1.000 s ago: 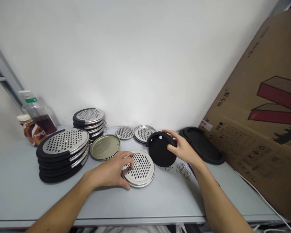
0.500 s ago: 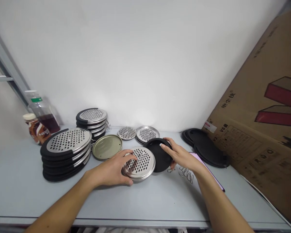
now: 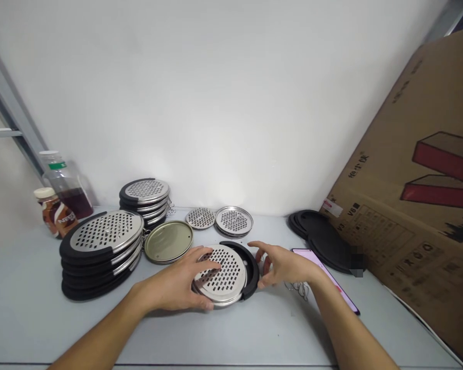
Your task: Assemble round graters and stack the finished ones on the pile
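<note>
A round metal tin with a perforated lid (image 3: 224,273) rests on the table in front of me, and my left hand (image 3: 183,280) grips it from the left, fingers over the top and thumb at the near rim. Around the tin's right side sits a black cover (image 3: 253,272), part way on, with a dark gap between it and the lid. My right hand (image 3: 281,264) is just right of the cover, fingers curved and apart. Whether its fingertips touch the cover I cannot tell. Under the right wrist lie several wire clips (image 3: 299,289).
At left stand two stacks of covered tins, one near (image 3: 102,257) and one far (image 3: 146,198). Behind are an olive metal dish (image 3: 168,240), a perforated disc (image 3: 200,218) and perforated lids (image 3: 234,221). A phone (image 3: 332,282), black covers (image 3: 326,239) and a large carton (image 3: 401,216) occupy the right.
The black cover, earlier held tilted in my right hand beside the tin, now lies around the tin's right edge. My right hand has let go of it. My left hand keeps its grip.
</note>
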`<act>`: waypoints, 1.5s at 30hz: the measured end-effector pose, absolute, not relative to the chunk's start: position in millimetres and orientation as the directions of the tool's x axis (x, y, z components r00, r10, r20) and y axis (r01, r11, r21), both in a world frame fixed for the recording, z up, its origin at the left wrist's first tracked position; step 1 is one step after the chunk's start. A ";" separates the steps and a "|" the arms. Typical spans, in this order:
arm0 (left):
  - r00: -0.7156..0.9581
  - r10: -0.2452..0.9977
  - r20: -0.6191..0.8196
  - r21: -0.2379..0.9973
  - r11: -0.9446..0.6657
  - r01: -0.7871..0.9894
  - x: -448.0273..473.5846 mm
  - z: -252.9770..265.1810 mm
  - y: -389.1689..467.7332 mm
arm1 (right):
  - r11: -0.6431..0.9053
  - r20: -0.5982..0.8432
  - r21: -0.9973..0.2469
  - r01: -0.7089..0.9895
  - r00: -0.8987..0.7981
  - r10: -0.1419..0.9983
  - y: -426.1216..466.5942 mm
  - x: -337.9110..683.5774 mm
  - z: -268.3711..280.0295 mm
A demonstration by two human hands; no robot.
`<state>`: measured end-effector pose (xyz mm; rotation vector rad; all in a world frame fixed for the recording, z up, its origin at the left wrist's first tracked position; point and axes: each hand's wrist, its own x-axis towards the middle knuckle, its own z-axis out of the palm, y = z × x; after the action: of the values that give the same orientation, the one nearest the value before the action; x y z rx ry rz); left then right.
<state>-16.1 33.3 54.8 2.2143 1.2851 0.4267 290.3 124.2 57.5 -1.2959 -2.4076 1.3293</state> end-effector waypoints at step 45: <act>0.431 0.897 0.096 0.578 -0.403 0.710 -9.3 44.4 42.2 | 0.611 0.030 -0.572 0.547 -0.731 0.682 100.7 255.2 44.3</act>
<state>-9.3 42.2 44.4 2.2328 1.3569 0.5522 255.2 100.7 44.3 -1.0081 -2.5938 0.7983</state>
